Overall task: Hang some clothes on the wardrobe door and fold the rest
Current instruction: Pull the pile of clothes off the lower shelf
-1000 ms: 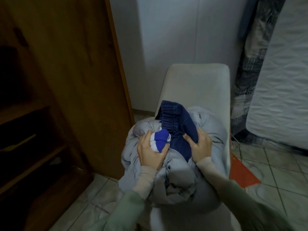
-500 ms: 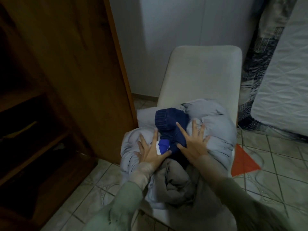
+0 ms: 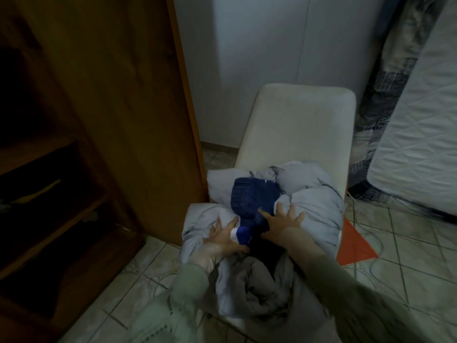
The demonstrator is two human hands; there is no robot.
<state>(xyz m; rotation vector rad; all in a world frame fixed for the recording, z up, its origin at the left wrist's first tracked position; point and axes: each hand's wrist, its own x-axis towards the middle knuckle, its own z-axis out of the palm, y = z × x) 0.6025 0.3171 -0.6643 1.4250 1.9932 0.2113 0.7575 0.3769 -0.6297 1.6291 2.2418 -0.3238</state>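
Here | white chair (image 3: 296, 125) on tiled floor (image 3: 408, 256) | wardrobe (image 3: 111, 95) beside | both hands flat, fingers spread, on clothes (image 3: 314, 201)

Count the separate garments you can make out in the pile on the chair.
3, maybe more hidden. A grey padded jacket fills the chair. Dark blue jeans lie on top at the centre. A blue and white piece sits between the two hands.

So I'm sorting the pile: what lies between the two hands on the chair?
In the head view, dark blue jeans and a blue-and-white garment lie between the left hand and right hand.
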